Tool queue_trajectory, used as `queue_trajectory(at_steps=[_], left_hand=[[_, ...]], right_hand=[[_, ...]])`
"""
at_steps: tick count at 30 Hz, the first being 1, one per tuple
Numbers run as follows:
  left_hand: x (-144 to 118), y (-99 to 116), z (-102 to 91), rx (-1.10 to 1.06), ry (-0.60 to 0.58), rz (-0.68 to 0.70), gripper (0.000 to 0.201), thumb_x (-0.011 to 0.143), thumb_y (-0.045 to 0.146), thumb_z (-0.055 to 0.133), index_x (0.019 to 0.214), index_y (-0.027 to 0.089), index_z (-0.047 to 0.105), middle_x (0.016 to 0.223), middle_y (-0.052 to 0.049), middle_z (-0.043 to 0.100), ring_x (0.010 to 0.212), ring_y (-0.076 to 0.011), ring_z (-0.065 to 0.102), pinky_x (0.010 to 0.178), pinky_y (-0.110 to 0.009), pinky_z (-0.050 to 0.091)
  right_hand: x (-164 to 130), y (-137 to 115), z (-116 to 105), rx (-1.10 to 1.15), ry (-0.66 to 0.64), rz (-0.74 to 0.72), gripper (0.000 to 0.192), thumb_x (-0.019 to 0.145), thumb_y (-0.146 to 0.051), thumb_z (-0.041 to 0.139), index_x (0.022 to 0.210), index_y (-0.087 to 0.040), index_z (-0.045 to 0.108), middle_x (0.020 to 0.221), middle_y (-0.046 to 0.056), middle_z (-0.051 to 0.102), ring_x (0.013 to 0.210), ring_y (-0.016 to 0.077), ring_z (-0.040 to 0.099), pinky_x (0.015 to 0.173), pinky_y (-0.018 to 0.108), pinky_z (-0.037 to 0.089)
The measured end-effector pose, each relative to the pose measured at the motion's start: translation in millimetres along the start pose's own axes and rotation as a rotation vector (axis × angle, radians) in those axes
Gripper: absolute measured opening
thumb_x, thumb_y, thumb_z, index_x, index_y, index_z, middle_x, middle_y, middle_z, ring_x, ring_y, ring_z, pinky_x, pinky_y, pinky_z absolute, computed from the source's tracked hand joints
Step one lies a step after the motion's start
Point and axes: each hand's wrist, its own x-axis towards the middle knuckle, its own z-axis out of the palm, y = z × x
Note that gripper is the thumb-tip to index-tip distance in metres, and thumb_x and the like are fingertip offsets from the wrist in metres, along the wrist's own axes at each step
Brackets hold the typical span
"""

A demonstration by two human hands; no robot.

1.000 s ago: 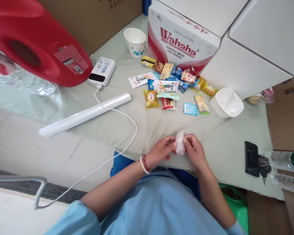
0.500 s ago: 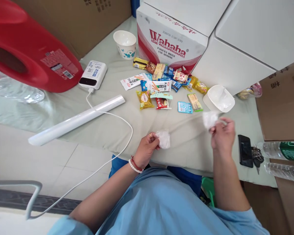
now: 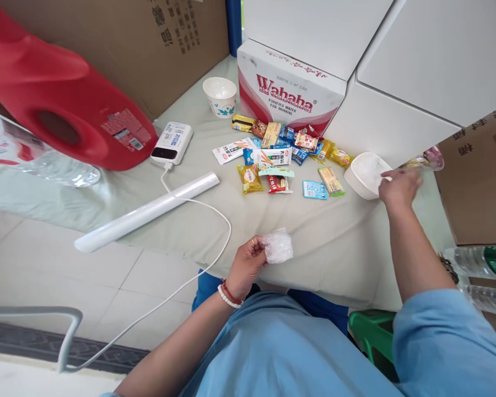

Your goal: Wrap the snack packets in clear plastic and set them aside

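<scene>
At the far left a big red jug (image 3: 62, 105) lies on its side on the cloth-covered table (image 3: 334, 242), with a white power bank (image 3: 172, 143) beside it, its cable trailing off the edge, and a long white roll (image 3: 146, 210) lying slantwise in front. Near the table's front edge the left hand (image 3: 244, 263) is closed around a small crumpled wad of clear plastic wrap (image 3: 278, 246), pinched between thumb and fingertips just above the cloth. The wad looks nearly weightless, soft and springy; it probably clings to itself, so a light pinch on any fold seems enough, while a hard squeeze would only ball it tighter. Behind it lies a scatter of small snack packets (image 3: 279, 157) in front of a Wahaha carton (image 3: 291, 91). To the right, the right hand (image 3: 399, 184) reaches to the rim of a white bowl (image 3: 366, 173), fingers bent at its edge; whether they grip something I cannot tell.
</scene>
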Motion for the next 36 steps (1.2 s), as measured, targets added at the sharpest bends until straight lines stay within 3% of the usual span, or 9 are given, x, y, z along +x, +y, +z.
queue_trajectory(at_steps=[3, 7, 12, 17, 19, 24, 28, 32, 36], left_hand=[[4.9, 12.6, 5.8, 0.014, 0.019, -0.003, 0.031, 0.069, 0.038, 0.083, 0.077, 0.018, 0.062, 0.065, 0.005, 0.059, 0.057, -0.0082, 0.049, 0.055, -0.022, 0.036], [17.7, 32.2, 25.7, 0.021, -0.058, -0.001, 0.031, 0.072, 0.042, 0.081, 0.077, 0.019, 0.061, 0.064, 0.004, 0.06, 0.055, -0.0082, 0.051, 0.055, -0.022, 0.037], [53.4, 78.1, 29.7, 0.364, -0.475, 0.026, 0.041, 0.086, 0.057, 0.069, 0.083, 0.016, 0.069, 0.071, -0.004, 0.07, 0.064, -0.0138, 0.063, 0.06, -0.026, 0.046], [167.5, 159.4, -11.7, 0.817, 0.418, 0.558, 0.033, 0.099, 0.041, 0.054, 0.1, 0.01, 0.067, 0.091, -0.005, 0.076, 0.079, -0.014, 0.07, 0.075, -0.03, 0.055], [221.4, 189.3, -32.3, 0.871, 0.591, 0.596, 0.037, 0.101, 0.032, 0.048, 0.115, 0.0, 0.061, 0.118, -0.014, 0.072, 0.106, -0.0197, 0.069, 0.098, -0.041, 0.052], [314.7, 227.9, -71.7, 1.023, 0.555, 0.661, 0.05, 0.091, 0.024, 0.074, 0.134, 0.01, 0.054, 0.164, -0.015, 0.042, 0.148, -0.0381, 0.044, 0.118, -0.053, 0.039], [350.3, 228.4, -87.2, 1.106, 0.5, 0.631, 0.048, 0.088, 0.037, 0.076, 0.125, 0.008, 0.064, 0.143, -0.012, 0.061, 0.135, -0.0357, 0.059, 0.116, -0.048, 0.044], [351.7, 218.5, -90.2, 1.113, 0.603, 0.722, 0.033, 0.097, 0.048, 0.065, 0.098, 0.015, 0.069, 0.114, -0.012, 0.068, 0.119, -0.039, 0.067, 0.103, -0.061, 0.047], [304.7, 207.9, -69.2, 1.098, 0.591, 0.871, 0.042, 0.1, 0.058, 0.056, 0.102, 0.017, 0.065, 0.112, -0.012, 0.064, 0.103, -0.0219, 0.065, 0.094, -0.05, 0.049]], right_hand=[[-62.7, -44.1, -14.6, 0.111, 0.158, -0.107, 0.021, 0.092, -0.028, 0.062, 0.107, -0.02, 0.073, 0.127, 0.017, 0.056, 0.117, 0.0306, 0.055, 0.102, 0.053, 0.045], [-160.6, -112.1, -6.2, 0.503, -0.541, -0.539, 0.069, 0.086, -0.04, 0.077, 0.15, -0.032, 0.051, 0.156, 0.014, 0.046, 0.116, 0.0291, 0.063, 0.089, 0.044, 0.059], [-203.1, -122.4, 24.9, 0.544, -0.332, -0.441, 0.045, 0.096, -0.013, 0.047, 0.134, -0.034, 0.058, 0.115, 0.008, 0.068, 0.101, 0.0236, 0.07, 0.081, 0.038, 0.06], [-194.7, -64.6, 33.6, 0.291, -0.074, -0.196, 0.029, 0.09, -0.014, 0.052, 0.112, -0.029, 0.062, 0.103, 0.007, 0.067, 0.093, 0.0271, 0.068, 0.078, 0.042, 0.057], [-195.2, -48.8, 35.1, 0.241, -0.033, -0.133, 0.022, 0.09, -0.016, 0.055, 0.106, -0.029, 0.062, 0.097, 0.006, 0.066, 0.085, 0.0268, 0.067, 0.072, 0.041, 0.055], [-199.2, -46.7, 39.0, 0.284, -0.058, -0.151, 0.022, 0.09, -0.016, 0.055, 0.106, -0.029, 0.06, 0.095, 0.005, 0.065, 0.085, 0.026, 0.067, 0.073, 0.04, 0.054], [-196.7, -52.7, 39.9, 0.278, -0.065, -0.128, 0.021, 0.091, -0.016, 0.054, 0.108, -0.029, 0.06, 0.097, 0.005, 0.064, 0.086, 0.0251, 0.066, 0.073, 0.039, 0.054], [-195.8, -49.5, 39.3, 0.279, -0.049, -0.024, 0.012, 0.095, -0.021, 0.056, 0.103, -0.027, 0.062, 0.095, 0.005, 0.065, 0.084, 0.0231, 0.065, 0.074, 0.037, 0.053], [-196.3, -46.5, 40.6, 0.352, -0.056, 0.012, 0.013, 0.097, -0.029, 0.058, 0.103, -0.022, 0.067, 0.097, 0.005, 0.065, 0.087, 0.0203, 0.065, 0.078, 0.033, 0.053]])
